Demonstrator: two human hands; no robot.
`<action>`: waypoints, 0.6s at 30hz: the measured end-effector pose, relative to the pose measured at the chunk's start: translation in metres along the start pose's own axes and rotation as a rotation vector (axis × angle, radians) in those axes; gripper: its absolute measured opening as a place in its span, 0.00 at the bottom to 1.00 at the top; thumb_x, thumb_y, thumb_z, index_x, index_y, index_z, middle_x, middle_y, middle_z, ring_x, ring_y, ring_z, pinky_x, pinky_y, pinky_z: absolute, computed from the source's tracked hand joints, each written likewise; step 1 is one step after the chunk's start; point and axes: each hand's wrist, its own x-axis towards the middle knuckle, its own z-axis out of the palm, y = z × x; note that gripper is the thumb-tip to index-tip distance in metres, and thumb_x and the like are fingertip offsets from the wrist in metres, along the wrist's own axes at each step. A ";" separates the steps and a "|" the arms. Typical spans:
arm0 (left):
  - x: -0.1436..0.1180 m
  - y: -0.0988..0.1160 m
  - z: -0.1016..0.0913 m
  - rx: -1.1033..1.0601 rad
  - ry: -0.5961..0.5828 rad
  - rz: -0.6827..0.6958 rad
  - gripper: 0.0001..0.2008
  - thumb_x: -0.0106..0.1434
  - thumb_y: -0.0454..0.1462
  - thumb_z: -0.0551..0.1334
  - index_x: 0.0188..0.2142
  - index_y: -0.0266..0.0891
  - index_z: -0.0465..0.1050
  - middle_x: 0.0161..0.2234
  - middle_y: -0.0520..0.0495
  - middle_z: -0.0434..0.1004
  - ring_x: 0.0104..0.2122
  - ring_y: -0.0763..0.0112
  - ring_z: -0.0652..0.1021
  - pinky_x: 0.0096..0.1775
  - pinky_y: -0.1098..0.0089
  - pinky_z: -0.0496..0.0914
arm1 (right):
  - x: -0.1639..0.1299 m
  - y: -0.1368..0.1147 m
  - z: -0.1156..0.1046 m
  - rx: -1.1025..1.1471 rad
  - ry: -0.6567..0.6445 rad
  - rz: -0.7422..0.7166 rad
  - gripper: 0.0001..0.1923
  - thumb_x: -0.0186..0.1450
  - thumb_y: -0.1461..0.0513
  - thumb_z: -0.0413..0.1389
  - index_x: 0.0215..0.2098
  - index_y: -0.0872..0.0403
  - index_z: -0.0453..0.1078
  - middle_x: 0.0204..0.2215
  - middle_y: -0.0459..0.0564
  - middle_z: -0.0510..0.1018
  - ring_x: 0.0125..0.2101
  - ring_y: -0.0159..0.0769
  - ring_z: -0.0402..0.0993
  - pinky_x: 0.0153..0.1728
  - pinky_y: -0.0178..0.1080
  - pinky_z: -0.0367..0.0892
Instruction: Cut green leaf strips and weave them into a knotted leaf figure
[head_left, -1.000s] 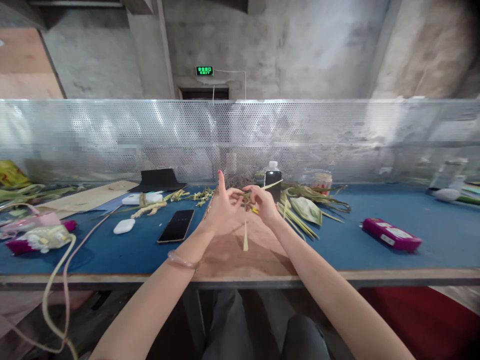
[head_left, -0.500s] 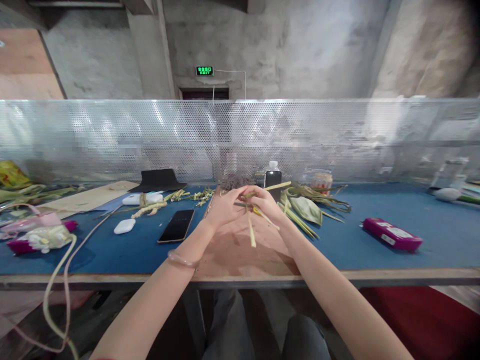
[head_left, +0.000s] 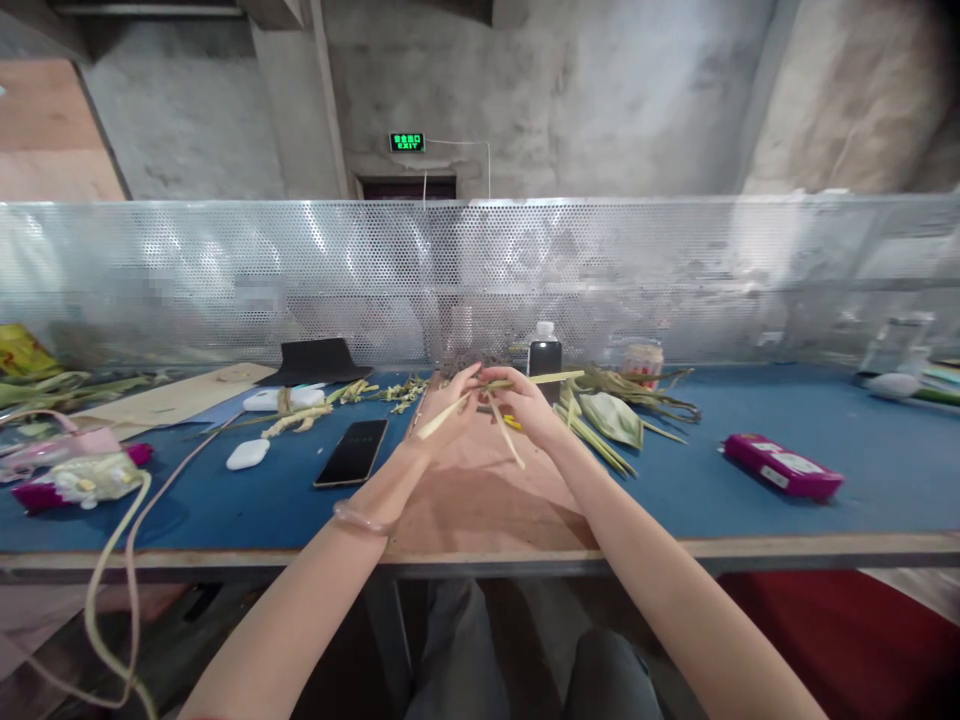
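Observation:
Both hands meet above a brown board (head_left: 495,500), fingers curled around pale green-yellow leaf strips (head_left: 508,437). My left hand (head_left: 448,405) pinches the strips where they cross, and one strip end lies over its back towards the wrist. My right hand (head_left: 525,402) grips them from the other side, with a long end sticking out to the right past its knuckles. Another end hangs down between the hands. The crossing point is partly hidden by my fingers. Under the right hand, a small yellow object (head_left: 513,422) shows on the board.
Behind the hands stand a dark bottle (head_left: 545,358) with a white cap and a jar (head_left: 643,362). Leaf stalks (head_left: 600,440) lie right of the board. A phone (head_left: 351,453), a white case (head_left: 247,454) and leaf scraps (head_left: 300,415) lie left. A purple packet (head_left: 782,467) is far right.
One strip end that hung down in front has swung left over my left hand. Another end now hangs between the hands, slanting right. Both hands stay in nearly the same place.

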 end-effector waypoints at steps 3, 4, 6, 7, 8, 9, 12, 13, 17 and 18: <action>-0.001 -0.002 0.002 -0.057 0.036 -0.060 0.22 0.66 0.38 0.53 0.59 0.41 0.56 0.46 0.41 0.76 0.41 0.66 0.79 0.42 0.66 0.73 | -0.001 0.001 0.000 -0.044 0.020 -0.007 0.21 0.60 0.59 0.49 0.52 0.50 0.60 0.46 0.53 0.71 0.28 0.32 0.75 0.16 0.32 0.70; -0.001 -0.002 0.003 -0.081 0.042 -0.073 0.21 0.66 0.39 0.52 0.58 0.41 0.57 0.46 0.41 0.76 0.40 0.66 0.80 0.41 0.67 0.74 | -0.002 0.001 0.000 -0.066 0.023 -0.015 0.24 0.61 0.59 0.48 0.56 0.49 0.58 0.47 0.54 0.71 0.25 0.30 0.74 0.14 0.31 0.69; 0.000 -0.002 0.004 -0.128 0.049 -0.095 0.19 0.66 0.41 0.52 0.55 0.40 0.60 0.43 0.42 0.78 0.38 0.66 0.80 0.40 0.67 0.74 | -0.004 0.001 0.000 -0.119 0.030 -0.035 0.27 0.62 0.59 0.47 0.60 0.47 0.53 0.46 0.53 0.72 0.20 0.26 0.72 0.12 0.29 0.67; 0.001 -0.003 0.004 -0.149 0.050 -0.106 0.18 0.66 0.42 0.53 0.54 0.40 0.62 0.41 0.43 0.79 0.38 0.66 0.80 0.39 0.66 0.74 | -0.004 0.001 0.000 -0.149 0.034 -0.046 0.28 0.62 0.60 0.47 0.62 0.46 0.52 0.46 0.52 0.73 0.18 0.25 0.71 0.12 0.29 0.67; 0.001 -0.003 0.005 -0.167 0.051 -0.117 0.17 0.66 0.43 0.53 0.52 0.39 0.63 0.40 0.43 0.79 0.37 0.65 0.80 0.39 0.66 0.74 | -0.005 0.000 0.000 -0.177 0.038 -0.056 0.29 0.62 0.60 0.48 0.62 0.45 0.52 0.45 0.52 0.74 0.17 0.25 0.71 0.11 0.28 0.66; 0.002 -0.003 0.005 -0.183 0.055 -0.128 0.17 0.66 0.44 0.54 0.51 0.39 0.65 0.39 0.43 0.79 0.37 0.65 0.80 0.39 0.65 0.74 | -0.005 0.000 0.001 -0.203 0.041 -0.064 0.30 0.62 0.61 0.49 0.62 0.44 0.53 0.44 0.51 0.74 0.17 0.24 0.70 0.11 0.28 0.65; 0.002 -0.005 0.006 -0.231 0.067 -0.153 0.17 0.65 0.46 0.55 0.49 0.39 0.67 0.38 0.43 0.79 0.37 0.63 0.80 0.39 0.64 0.73 | -0.005 0.001 0.002 -0.256 0.049 -0.075 0.33 0.60 0.62 0.53 0.62 0.43 0.53 0.43 0.50 0.74 0.19 0.26 0.71 0.10 0.26 0.64; 0.003 -0.006 0.006 -0.247 0.069 -0.160 0.17 0.64 0.46 0.55 0.48 0.39 0.67 0.39 0.43 0.79 0.37 0.63 0.80 0.39 0.64 0.73 | -0.004 0.002 0.002 -0.264 0.049 -0.076 0.34 0.59 0.62 0.54 0.63 0.43 0.52 0.43 0.50 0.74 0.20 0.26 0.72 0.10 0.26 0.64; 0.004 -0.009 0.008 -0.318 0.045 -0.182 0.17 0.61 0.44 0.60 0.48 0.39 0.68 0.39 0.42 0.79 0.37 0.63 0.80 0.38 0.64 0.74 | -0.002 0.006 0.001 -0.272 0.023 -0.085 0.39 0.59 0.64 0.54 0.65 0.43 0.44 0.46 0.52 0.71 0.22 0.28 0.73 0.11 0.27 0.66; 0.004 -0.009 0.008 -0.337 0.036 -0.188 0.17 0.61 0.43 0.61 0.47 0.39 0.68 0.40 0.42 0.79 0.37 0.63 0.80 0.38 0.64 0.74 | -0.002 0.007 0.001 -0.271 0.009 -0.090 0.40 0.59 0.64 0.53 0.66 0.42 0.42 0.46 0.52 0.70 0.23 0.28 0.73 0.11 0.27 0.67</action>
